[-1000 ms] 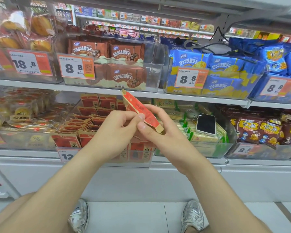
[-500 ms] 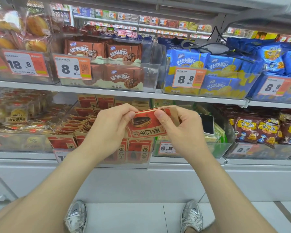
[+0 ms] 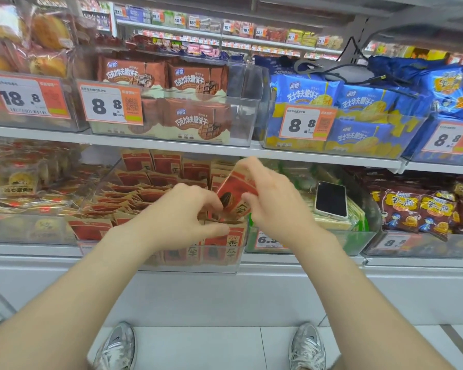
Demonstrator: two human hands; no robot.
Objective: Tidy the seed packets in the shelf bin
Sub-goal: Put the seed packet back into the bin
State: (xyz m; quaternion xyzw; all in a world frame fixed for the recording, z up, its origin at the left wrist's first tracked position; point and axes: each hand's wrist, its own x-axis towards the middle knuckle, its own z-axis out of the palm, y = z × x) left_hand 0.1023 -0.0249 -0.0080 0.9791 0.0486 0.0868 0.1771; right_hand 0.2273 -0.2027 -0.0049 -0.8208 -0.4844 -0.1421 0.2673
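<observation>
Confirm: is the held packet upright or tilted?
Tilted: the packet slants in the right hand, lower end at front row of the bin.

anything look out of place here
Yes: a phone lies on the green packets beside the seed bin, not stock. The slumped seed packets at the seed bin's left lie flat, unlike the upright front packets. The right hand pinches a tilted seed packet.

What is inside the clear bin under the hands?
Red-and-tan seed packets, upright in rows, flatter at left. The right hand holds one packet tilted over the front row, left hand beside it. Packets beneath the hands are hidden.
</observation>
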